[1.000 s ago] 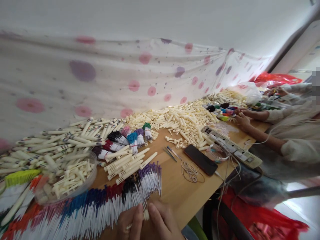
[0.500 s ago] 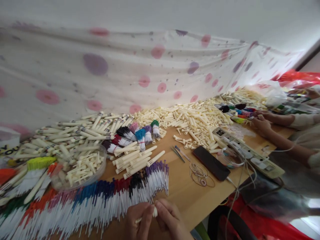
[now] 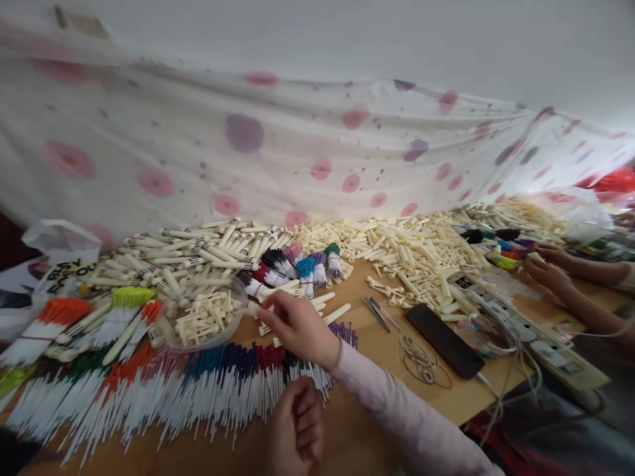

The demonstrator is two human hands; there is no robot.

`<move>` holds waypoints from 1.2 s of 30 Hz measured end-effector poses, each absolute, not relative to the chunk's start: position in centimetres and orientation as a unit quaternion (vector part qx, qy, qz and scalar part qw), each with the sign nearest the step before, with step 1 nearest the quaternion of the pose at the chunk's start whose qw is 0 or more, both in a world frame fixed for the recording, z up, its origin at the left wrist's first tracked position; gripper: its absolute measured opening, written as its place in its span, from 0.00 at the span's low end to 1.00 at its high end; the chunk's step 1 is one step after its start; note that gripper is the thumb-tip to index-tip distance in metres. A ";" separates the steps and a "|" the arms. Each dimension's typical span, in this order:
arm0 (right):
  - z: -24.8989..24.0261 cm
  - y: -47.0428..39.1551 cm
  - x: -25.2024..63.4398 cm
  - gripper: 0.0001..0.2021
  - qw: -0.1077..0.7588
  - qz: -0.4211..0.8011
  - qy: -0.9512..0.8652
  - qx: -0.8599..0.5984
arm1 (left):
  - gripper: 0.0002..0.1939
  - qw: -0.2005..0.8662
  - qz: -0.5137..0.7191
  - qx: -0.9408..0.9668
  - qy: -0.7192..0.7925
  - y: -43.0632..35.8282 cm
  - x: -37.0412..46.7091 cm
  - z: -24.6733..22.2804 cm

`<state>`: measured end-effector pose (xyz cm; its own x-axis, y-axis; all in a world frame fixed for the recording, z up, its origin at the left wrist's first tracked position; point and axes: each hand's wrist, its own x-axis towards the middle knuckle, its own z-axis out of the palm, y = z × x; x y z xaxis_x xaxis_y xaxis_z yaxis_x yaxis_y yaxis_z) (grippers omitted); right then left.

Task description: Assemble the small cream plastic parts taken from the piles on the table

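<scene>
Beside the plastic bowl point(image 3: 238, 322) of pale pieces point(image 3: 208, 314), the right hand point(image 3: 303, 328) has fingers half bent, any grip unclear; the left hand point(image 3: 299, 423) is curled, contents hidden. A low sleeve point(image 3: 397, 403) could snag the pen refills point(image 3: 218, 393), scattering them.

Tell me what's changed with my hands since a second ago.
Your hands have parted from around a small cream piece. The right hand moved forward and left to the rim of the clear plastic tub; the left hand stayed low, near you, fingers curled. Whether either holds anything is unclear. The smartphone hasn't moved on the table.
</scene>
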<state>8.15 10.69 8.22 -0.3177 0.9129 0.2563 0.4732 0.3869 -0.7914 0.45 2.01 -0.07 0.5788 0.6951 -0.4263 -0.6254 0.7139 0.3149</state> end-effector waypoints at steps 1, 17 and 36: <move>8.6 11.9 6.9 0.09 0.337 0.285 -0.768 -0.463 | 0.35 0.889 0.370 0.064 0.260 2.1 0.3 -0.1; 4.8 8.8 22.9 0.11 0.165 0.160 -0.752 -0.618 | 0.07 0.860 0.444 -0.013 0.251 2.2 -0.6 -3.7; 3.9 22.7 30.1 0.16 -0.032 0.025 -0.555 -0.831 | 0.37 0.920 0.371 0.107 0.070 2.4 -0.1 -3.0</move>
